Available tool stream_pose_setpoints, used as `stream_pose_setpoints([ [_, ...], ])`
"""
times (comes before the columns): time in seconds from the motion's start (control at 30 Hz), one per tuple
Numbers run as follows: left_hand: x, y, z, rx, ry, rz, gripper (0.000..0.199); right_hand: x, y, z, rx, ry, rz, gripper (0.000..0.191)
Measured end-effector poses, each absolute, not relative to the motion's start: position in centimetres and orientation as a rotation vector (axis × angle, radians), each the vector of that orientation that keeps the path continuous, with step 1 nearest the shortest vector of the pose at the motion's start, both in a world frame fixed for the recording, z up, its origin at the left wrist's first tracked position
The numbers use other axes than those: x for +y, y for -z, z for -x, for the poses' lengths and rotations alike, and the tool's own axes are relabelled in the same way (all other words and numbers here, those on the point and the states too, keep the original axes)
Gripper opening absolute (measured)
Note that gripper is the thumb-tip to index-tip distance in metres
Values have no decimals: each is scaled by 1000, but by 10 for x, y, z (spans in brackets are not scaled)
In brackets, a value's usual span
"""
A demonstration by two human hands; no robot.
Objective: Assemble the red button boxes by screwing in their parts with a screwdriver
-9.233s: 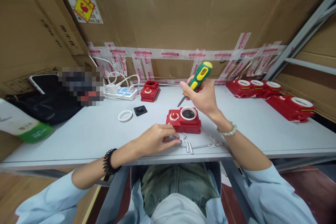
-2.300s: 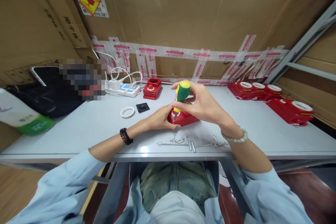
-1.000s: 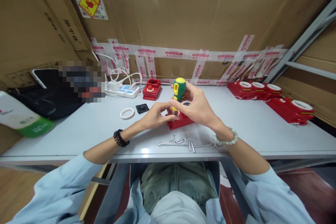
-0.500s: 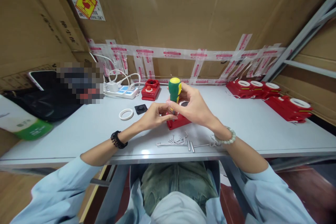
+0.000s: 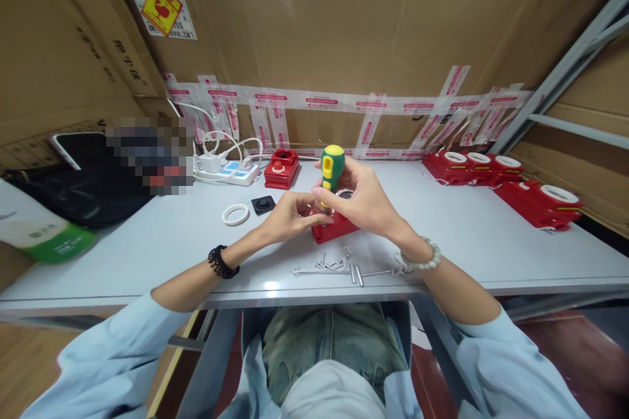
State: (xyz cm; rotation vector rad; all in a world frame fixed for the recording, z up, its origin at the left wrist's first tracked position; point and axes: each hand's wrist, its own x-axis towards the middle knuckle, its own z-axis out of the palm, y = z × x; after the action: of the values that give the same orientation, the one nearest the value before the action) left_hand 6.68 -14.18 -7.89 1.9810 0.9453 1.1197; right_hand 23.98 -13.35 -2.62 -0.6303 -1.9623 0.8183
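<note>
My right hand (image 5: 362, 193) grips a green and yellow screwdriver (image 5: 333, 167) by the lower part of its handle. The screwdriver stands nearly upright, leaning slightly right, its tip over the left side of a red plastic housing (image 5: 334, 230). A dark round part shows in the housing, partly hidden behind my right hand. Close to the screwdriver's tip, my left hand (image 5: 293, 213) has its thumb and fingers pinched at the housing's left corner; what lies between them is hidden. In front of the housing lie several small screws (image 5: 328, 263) and two metal pins (image 5: 356, 273).
Left of my hands are a white ring (image 5: 235, 214) and a black square part (image 5: 264, 204). Behind them sit a small red unit (image 5: 282, 169) and a power strip (image 5: 236, 172) with cables. Several red housings with white rings (image 5: 560, 194) stand at right. Cardboard (image 5: 314, 26) walls the back.
The screwdriver has turned in my right hand: a yellow patch on its handle now faces me, and its top leans a little further right. My left hand has barely moved.
</note>
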Motion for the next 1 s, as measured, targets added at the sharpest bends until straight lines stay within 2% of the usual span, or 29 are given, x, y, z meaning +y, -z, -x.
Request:
stream_pose_setpoints([
  [0.1,-140,82,-70,965,-1164,-1911,40,-134,25,-240,-1963,-822,639,24],
  [0.3,-145,80,-64,947,-1025,-2078,26,-132,25,-241,-1937,-816,677,27],
  [0.53,-141,84,-69,987,-1124,-1915,39,-132,25,-240,-1955,-836,687,34],
  [0.8,-147,81,-66,957,-1011,-1919,32,-129,26,-240,-1932,-851,715,40],
  [1.0,-143,84,-66,967,-1091,-1847,37,-130,25,-240,-1978,-867,649,28],
])
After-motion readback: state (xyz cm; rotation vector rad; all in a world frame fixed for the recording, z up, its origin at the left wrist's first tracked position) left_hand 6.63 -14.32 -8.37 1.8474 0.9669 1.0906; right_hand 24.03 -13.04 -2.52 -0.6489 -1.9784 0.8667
